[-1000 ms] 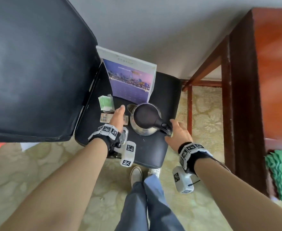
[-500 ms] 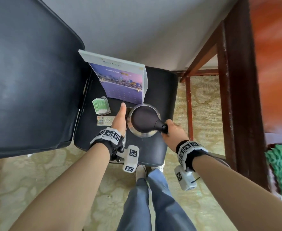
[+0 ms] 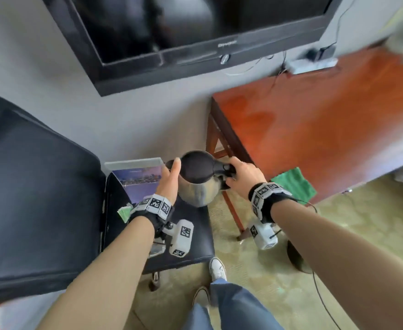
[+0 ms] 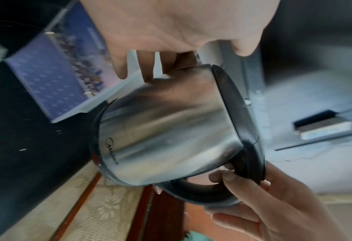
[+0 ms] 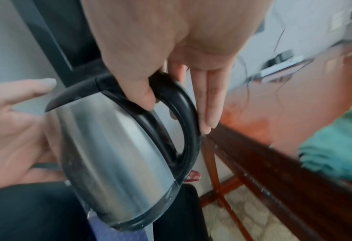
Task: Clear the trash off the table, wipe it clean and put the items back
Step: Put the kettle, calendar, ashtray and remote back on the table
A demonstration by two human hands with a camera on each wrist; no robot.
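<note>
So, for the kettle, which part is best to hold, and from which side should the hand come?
Probably by the black loop handle, from the kettle's right, as the right hand grips it now. The loop lets fingers curl through. The steel body is smooth and round, so the left hand only steadies it with straight fingers.

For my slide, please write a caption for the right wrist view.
Right hand grips the black handle of the steel kettle, left hand steadying its side, beside the red wooden table.

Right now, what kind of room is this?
Probably a hotel room: a wall-mounted TV above a reddish wooden desk, a steel electric kettle held in both hands, and a standing calendar card on a black stool.
</note>
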